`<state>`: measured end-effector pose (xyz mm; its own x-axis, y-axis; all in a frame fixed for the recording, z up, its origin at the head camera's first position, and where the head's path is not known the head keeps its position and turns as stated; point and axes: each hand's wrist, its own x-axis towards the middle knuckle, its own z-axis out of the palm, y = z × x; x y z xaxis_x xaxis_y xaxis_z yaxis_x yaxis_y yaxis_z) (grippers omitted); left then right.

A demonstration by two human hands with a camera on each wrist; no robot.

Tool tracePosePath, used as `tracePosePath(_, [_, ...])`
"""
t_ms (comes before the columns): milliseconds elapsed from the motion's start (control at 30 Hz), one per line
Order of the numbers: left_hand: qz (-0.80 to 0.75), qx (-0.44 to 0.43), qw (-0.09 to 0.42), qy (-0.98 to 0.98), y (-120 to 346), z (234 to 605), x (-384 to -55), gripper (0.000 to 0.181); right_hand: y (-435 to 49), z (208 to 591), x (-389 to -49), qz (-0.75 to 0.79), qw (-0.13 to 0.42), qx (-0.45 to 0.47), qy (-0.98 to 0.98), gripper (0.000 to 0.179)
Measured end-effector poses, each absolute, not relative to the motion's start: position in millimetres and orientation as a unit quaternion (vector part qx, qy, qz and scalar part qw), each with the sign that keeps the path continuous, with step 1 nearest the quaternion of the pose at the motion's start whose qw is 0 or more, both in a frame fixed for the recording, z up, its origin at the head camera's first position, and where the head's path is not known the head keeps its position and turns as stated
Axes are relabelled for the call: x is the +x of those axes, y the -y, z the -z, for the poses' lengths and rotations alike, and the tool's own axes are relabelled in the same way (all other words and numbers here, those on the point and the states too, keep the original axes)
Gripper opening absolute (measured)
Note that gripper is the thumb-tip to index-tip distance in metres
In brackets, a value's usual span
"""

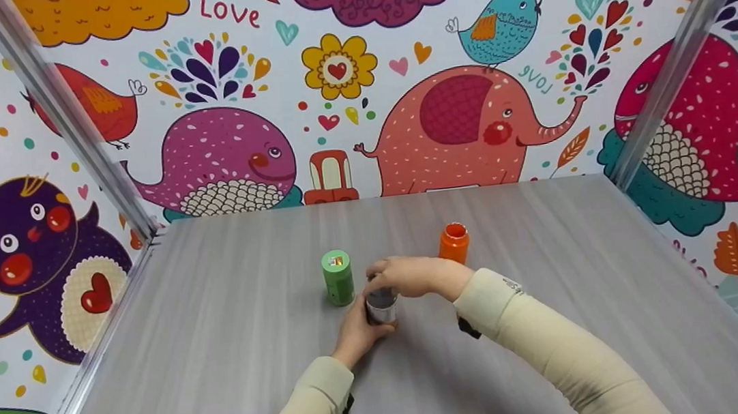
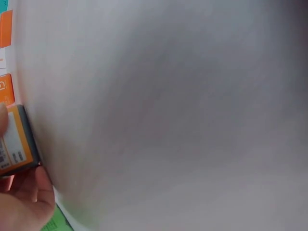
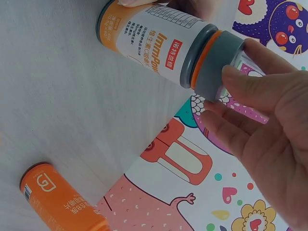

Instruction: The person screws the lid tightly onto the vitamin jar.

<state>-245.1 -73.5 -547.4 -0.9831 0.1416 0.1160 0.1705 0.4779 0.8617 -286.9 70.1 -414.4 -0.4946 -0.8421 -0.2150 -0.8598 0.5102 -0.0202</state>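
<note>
The head view shows a person with both hands at a gray bottle (image 1: pixel 382 312), which is near the middle of the desk (image 1: pixel 234 358), between a green bottle (image 1: pixel 338 282) on the left and an orange bottle (image 1: pixel 453 247) on the right. The left hand (image 1: pixel 356 330) is wrapped around the body of the gray bottle, thumb on one side and fingers on the other. The right hand (image 1: pixel 417 275) comes over from above, its thumb and fingertips pinching the gray cap (image 3: pixel 219 66), as the right wrist view shows. The white label with its orange border faces that camera, and an orange ring shows just under the cap. As for progress, the grip on both parts of the gray bottle looks settled, while the cap has not been parted from it; whether it has been loosened at all cannot be told. What remains with this bottle therefore seems to lie in the work at its cap. The green bottle stands upright with its top covered, near the left hand but apart from it. The orange one, partly hidden behind the right wrist, also stands upright and appears to have no lid.
</note>
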Motion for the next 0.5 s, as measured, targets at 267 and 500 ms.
tracePosePath(267, [0.507, -0.091, 0.014, 0.857, 73.5, 548.8, -246.1, 0.068, -65.7, 417.0, -282.0, -0.051, 0.110, -0.437, -0.891, 0.046])
tracePosePath(500, [0.494, -0.092, 0.026, 0.864, 74.2, 546.8, -244.5, 0.061, -60.8, 428.0, -281.3, -0.034, 0.080, -0.372, -0.924, 0.046])
